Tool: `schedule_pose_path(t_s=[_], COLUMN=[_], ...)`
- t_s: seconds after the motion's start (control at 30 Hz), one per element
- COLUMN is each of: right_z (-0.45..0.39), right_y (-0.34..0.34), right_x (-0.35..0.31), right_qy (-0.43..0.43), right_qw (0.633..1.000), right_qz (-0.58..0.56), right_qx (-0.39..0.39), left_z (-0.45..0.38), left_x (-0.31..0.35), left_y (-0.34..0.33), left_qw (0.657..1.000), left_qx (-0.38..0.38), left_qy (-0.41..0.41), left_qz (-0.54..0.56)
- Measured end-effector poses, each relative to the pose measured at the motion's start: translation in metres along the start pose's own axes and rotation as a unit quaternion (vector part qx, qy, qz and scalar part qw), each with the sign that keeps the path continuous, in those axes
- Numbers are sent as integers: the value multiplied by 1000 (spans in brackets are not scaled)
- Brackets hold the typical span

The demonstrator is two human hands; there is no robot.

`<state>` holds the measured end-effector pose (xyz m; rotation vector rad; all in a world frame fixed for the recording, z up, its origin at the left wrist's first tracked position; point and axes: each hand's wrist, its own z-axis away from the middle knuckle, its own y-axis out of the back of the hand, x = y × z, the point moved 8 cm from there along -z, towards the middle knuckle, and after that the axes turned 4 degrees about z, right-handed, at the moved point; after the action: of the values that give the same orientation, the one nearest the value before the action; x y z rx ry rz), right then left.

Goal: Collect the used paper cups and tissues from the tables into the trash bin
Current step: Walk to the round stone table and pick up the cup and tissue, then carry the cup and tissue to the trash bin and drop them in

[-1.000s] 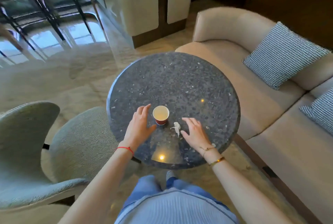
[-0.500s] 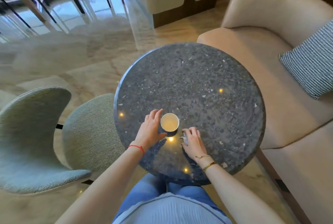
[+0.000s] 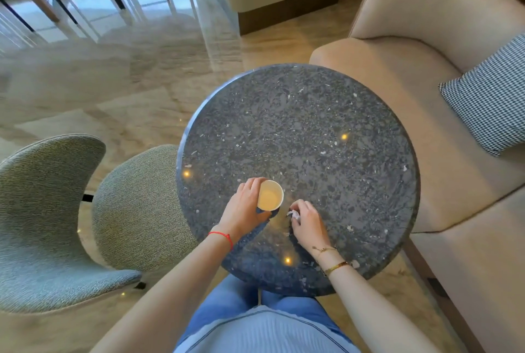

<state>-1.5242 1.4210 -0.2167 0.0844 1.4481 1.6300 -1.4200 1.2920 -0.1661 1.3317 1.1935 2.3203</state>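
Seen from above: cup (image 3: pixel 270 195) upright near the table's (image 3: pixel 326 125) near-left edge, mouth up, long axis vertical, wrapped from its left side by the left hand (image 3: pixel 246 208), fingers round the far wall and thumb at the near wall, so already gripped. Just to the right, apart from the cup, tissue (image 3: pixel 293 214) crumpled small on the table, pinched at the fingertips of the right hand (image 3: pixel 307 225), which comes at it from the near right with knuckles raised. Each thing thus at its own hand: cup to the right of the left palm, tissue at the far-left tip of the right hand, neither reach crossing the other. Judged step: both pickups in hand, lift pending; straight up for the cup, to keep the vertical axis and any dregs inside, contents not clear against the pale inner wall. Bin not in view, so direction of carry unknown. Chair (image 3: pixel 56 225) at left and sofa (image 3: pixel 426 54) at right flank the table.
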Motion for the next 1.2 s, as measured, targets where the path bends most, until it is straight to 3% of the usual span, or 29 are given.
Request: schedule_pose_path(t_s=[0.33,0.6,0.9,1.2], right_z=[46,97,184,359], right_y=[49,38,-19,-154], right_x=[-41,-105,-217,-346], right_qy=[90,232,392,525], right_qw=[993,972,914,824], right_qz=[-60,-36,-13,16], right_qx=[52,-6,-99,-215], left_z=[103,255,458,702], left_x=[-7,-32,-55,-92], left_y=[63,69,70,23], left_qw=[984,941,826,694], left_qx=[155,282,463,545], left_qy=[35,145,290,442], left_qz=[75,115,141,161])
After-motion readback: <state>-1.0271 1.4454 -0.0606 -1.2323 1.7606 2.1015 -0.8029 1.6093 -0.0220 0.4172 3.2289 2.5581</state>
